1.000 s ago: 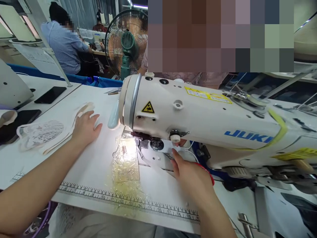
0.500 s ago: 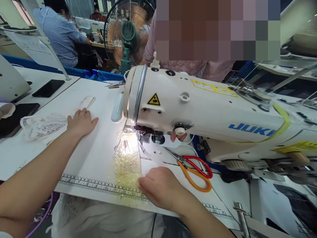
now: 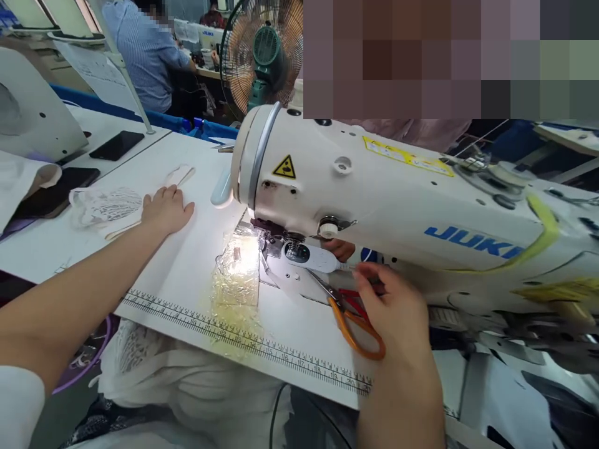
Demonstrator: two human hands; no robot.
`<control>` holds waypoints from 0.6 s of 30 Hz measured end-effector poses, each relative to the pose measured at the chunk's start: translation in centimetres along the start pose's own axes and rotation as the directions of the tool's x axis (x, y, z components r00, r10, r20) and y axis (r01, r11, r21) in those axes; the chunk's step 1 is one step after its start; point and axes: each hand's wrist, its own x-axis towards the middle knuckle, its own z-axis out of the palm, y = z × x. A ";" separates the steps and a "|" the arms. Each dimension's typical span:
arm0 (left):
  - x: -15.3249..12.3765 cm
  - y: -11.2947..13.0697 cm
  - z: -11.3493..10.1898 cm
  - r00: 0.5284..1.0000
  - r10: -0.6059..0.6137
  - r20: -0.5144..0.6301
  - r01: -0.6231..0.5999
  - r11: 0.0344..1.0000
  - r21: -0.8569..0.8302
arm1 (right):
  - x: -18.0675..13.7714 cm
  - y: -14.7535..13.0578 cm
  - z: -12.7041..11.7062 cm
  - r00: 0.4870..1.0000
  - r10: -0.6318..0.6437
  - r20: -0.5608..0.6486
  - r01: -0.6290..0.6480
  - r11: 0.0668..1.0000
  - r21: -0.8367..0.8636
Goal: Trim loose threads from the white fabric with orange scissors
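Since half a second ago, the right hand (image 3: pixel 397 312) has left the ruler edge of the table and come up over the scissors (image 3: pixel 353 318), which lie on the white sewing table (image 3: pixel 187 274) just beside the machine bed, blades pointing toward the needle area. Its fingers are loosely curled and slightly apart above the red and orange handles; whether they touch the handles I cannot tell, since the hand hides the red loop. The left hand (image 3: pixel 166 209) stays flat on the table to the left, fingers together and stretched out, pressing on a pale fabric piece (image 3: pixel 175 176), with a white lace piece (image 3: pixel 105 206) just beside its wrist. Between the two hands a clear plastic patch (image 3: pixel 236 280) is stuck to the table under the lamp of the white Juki sewing machine (image 3: pixel 374 199). Another person's fingers (image 3: pixel 339 249) show behind the machine head. Farther back stand a green fan (image 3: pixel 264 56) and two dark phones (image 3: pixel 116 144).
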 end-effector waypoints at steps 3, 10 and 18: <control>-0.1 0.0 0.2 1.000 0.007 -0.024 -0.007 1.000 -0.016 | 0.8 0.2 -0.3 0.991 -0.028 0.130 0.040 0.995 -0.089; 0.1 -0.1 0.7 0.999 0.003 -0.041 -0.005 0.998 -0.058 | 3.5 -2.3 0.0 0.917 0.166 0.363 0.005 0.905 -0.426; -0.6 -0.1 0.4 0.995 0.076 -0.059 -0.084 0.986 -0.146 | 3.8 -2.3 0.6 0.904 0.285 0.318 -0.077 0.842 -0.535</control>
